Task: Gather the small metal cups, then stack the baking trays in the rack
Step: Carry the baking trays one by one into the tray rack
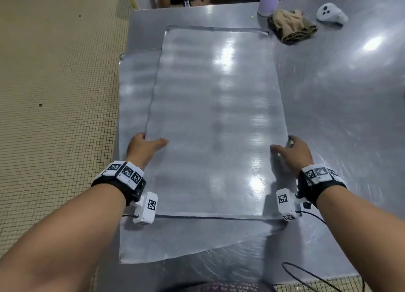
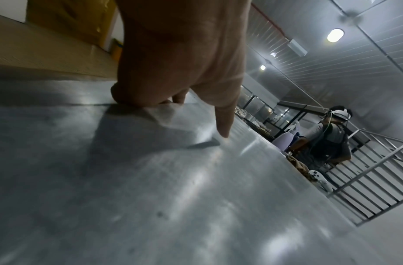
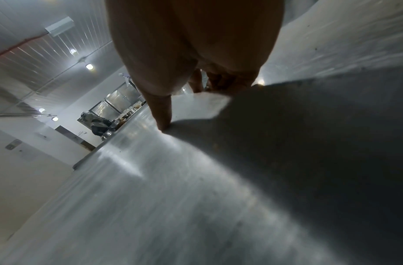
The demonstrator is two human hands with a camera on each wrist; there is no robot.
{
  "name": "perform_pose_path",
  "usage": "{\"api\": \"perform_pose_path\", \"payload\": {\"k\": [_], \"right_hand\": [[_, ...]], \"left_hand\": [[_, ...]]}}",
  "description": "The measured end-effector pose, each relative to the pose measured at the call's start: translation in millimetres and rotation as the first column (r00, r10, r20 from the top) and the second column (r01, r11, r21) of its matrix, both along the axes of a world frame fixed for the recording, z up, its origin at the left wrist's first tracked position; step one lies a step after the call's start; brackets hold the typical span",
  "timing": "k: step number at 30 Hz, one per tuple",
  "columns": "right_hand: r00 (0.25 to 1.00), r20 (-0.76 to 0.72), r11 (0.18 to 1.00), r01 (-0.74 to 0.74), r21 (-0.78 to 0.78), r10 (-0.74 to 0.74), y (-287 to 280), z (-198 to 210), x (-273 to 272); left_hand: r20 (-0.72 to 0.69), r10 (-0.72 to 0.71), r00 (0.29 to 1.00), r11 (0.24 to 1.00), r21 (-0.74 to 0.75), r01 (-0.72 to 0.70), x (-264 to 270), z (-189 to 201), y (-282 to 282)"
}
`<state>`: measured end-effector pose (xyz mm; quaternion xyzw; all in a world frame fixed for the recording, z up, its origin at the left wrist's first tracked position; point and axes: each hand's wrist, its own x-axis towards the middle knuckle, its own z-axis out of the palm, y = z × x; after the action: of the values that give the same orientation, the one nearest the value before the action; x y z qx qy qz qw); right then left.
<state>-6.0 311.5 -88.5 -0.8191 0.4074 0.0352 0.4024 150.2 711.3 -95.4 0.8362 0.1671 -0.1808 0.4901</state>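
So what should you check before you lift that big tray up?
1. Left hand holds the tray's left edge, thumb on top: ok.
2. Right hand holds the right edge, thumb on top: ok.
3. Nothing sitting on the tray that could slide off: ok, it looks bare.
4. Second tray underneath will stay put when the top one lifts: cannot tell.
5. Cloth, purple bottle and white controller on the table are clear of the far end: ok, though the cloth lies close to the corner.
6. Rack has a free slot: cannot tell.
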Motion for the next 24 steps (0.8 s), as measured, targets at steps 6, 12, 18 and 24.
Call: {"api": "perform_pose_path", "payload": {"k": [6,12,18,24], "right_hand": [[0.987,0.138,0.991,0.062,0.118,-0.078,7.2,-1.3,-13.5],[0.973,0.229,0.991,0.005,0.132,-0.035,20.3,1.6,-15.6],[0.948,0.305,0.989,-0.124,0.082,0.093,33.6,21.7,25.0],[0.934,0.310,0.968,-0.221,0.117,0.176,52.0,24.9,56.2]], "left_hand": [[0.008,0.057,0.998,0.998,-0.017,-0.057,-26.9,-4.2,9.7],[0.049,0.134,0.990,0.991,-0.020,-0.133,-44.6,-6.6,40.2],[0.134,0.226,0.965,0.972,-0.097,-0.214,-59.9,9.3,67.2],[0.128,0.291,0.948,0.953,-0.125,-0.275,-62.2,17.2,84.0]]}}
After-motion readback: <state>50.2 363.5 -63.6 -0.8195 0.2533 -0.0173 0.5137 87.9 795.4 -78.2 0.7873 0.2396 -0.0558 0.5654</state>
